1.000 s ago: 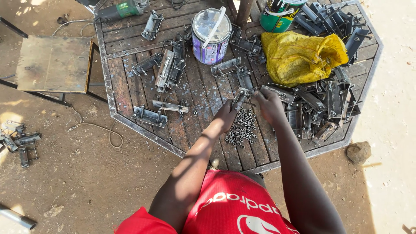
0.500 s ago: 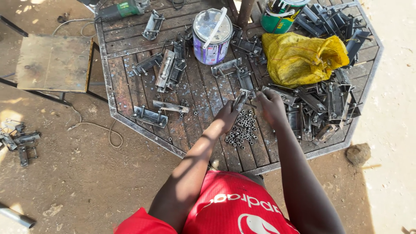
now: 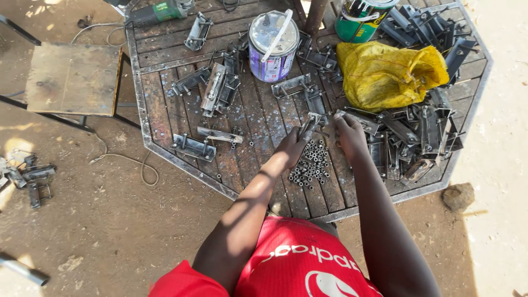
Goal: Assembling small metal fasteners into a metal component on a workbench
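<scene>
Outdoors on dirt ground, octagonal slatted counter [image 3: 165, 118] in front of me, a wooden stool [image 3: 71, 77] off to its left. Far edge of the counter: green paint can [image 3: 363, 19], purple tin [image 3: 273, 47] with a white stick across its lid, yellow bag [image 3: 388, 71] beside them. Right side is a heap of metal brackets [image 3: 418, 137]; a few loose latch plates [image 3: 217, 88] lie on the left half, and an angle grinder [image 3: 159, 11] sits at the top-left corner.

My left hand [image 3: 291, 146] is closed on a small latch piece [image 3: 311, 124], holding it just above the slats. Right hand [image 3: 349, 137] pinches at the same piece's far end; can't tell if there's a nut between the fingers. Pile of nuts [image 3: 311, 165] sits directly below, between my wrists.

Looks like mid-assembly: fitting hardware onto the latch. Next move likely needs steady alignment, left hand keeping the piece from twisting.
</scene>
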